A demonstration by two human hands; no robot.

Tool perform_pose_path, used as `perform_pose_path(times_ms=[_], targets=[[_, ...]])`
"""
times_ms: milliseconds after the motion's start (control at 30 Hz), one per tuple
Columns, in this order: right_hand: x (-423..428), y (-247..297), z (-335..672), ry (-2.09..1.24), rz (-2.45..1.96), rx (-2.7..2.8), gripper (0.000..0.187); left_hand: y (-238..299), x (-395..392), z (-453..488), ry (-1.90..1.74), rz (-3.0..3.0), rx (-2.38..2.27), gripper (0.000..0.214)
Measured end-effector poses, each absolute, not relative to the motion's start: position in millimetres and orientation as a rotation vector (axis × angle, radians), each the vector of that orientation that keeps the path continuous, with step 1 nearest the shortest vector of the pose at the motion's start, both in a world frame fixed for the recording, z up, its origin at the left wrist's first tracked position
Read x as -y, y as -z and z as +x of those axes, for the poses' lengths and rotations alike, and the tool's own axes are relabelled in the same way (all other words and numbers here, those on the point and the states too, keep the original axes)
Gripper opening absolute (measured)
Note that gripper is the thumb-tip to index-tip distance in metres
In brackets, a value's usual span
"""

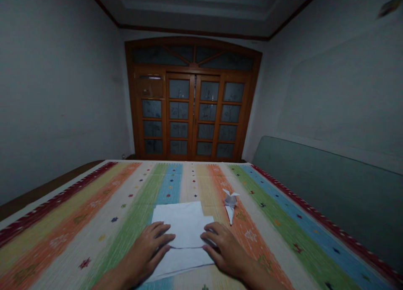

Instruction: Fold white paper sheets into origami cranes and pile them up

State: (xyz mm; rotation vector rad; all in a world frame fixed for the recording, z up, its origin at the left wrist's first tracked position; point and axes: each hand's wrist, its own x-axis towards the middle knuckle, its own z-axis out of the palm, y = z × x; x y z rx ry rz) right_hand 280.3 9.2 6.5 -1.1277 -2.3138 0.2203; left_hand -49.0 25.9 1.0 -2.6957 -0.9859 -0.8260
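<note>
Head view: my left hand (151,243) lies palm down at the left side of the flat white paper sheets (184,225), fingers spread and lightly bent, thumb held apart from them. My right hand (225,243) mirrors it at the right side, its fingertips and thumb reaching in over the paper. Both grips are loose and wide — I cannot tell whether either thumb has an edge pinched beneath it. Between my thumbs a thin dark line crosses the white paper; one part of it spreads toward me below that line, while the larger part lies beyond, its edges not quite squared up.

Just beyond my right hand, well apart from my fingers, a small grey-and-white folded paper figure with pointed ends (231,201) rests on an orange stripe. Under everything runs a woven tablecloth in orange, green, blue, cream and dark red stripes (126,235), dotted with little motifs. To the right stands a pale grey-green panel with a rounded corner (315,168). Farther off — past the table's far end — are brown wooden doors with patterned glass panes (191,113), set between plain pale walls (63,88).
</note>
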Motion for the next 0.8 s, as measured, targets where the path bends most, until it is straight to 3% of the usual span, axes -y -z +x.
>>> perform_pose_path(times_ms=[300, 500, 733, 800], targets=[[-12.8, -3.3, 279.4, -0.106, -0.968, 2.338, 0.014, -2.0, -22.8, -28.8, 0.864, -2.574, 0.847, 0.022], [-15.2, -2.3, 276.7, -0.03, -0.846, 2.347, 0.011, -23.5, -11.0, -24.7, 1.059, -2.911, 0.826, 0.018], [-13.3, -5.8, 275.5, -0.062, -0.699, 2.367, 0.015, -0.5, -18.6, -34.5, 1.195, -3.014, 0.952, 0.017], [-11.2, -8.5, 276.2, -0.092, -0.706, 2.38, 0.015, 4.6, -19.5, -36.6, 1.238, -2.998, 1.006, 0.031]])
